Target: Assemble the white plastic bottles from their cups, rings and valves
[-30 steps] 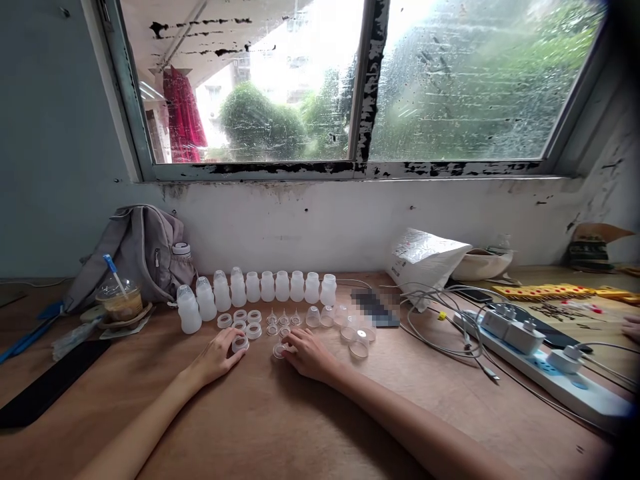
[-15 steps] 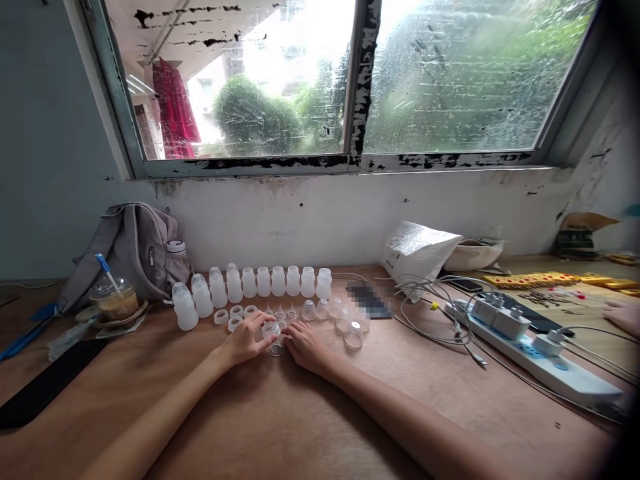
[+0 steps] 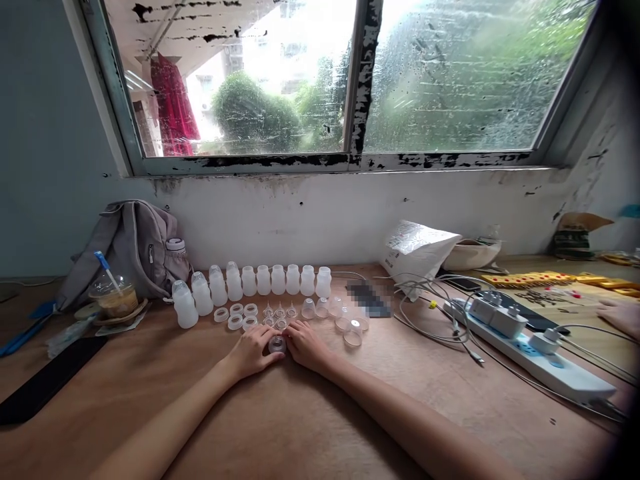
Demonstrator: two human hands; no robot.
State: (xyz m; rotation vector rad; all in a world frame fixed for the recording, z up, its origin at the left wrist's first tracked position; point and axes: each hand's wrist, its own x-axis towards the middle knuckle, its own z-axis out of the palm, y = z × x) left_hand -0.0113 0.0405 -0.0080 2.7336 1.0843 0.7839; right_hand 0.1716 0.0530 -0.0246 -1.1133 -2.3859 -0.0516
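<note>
My left hand is closed round a translucent bottle collar ring, low over the table, where a clear nipple lay a moment ago. Against the ring's right side rest the bent fingers of my right hand; what they pinch, if anything, is hidden. Just beyond my hands stand several clear bottle nipples. Loose collar rings lie to their left, and clear domed caps to the right. Behind runs a row of frosted baby bottles; the leftmost ones have tops on.
A grey backpack, an iced drink cup and a black flat strip are at left. Rightward are a phone, a white pouch, coiled cables and a power strip. Another person's hand shows at the far right.
My left hand has carried the collar ring right and lowered it to where the nipple lay beside my right hand. My right hand has barely moved. The view has shifted slightly.
</note>
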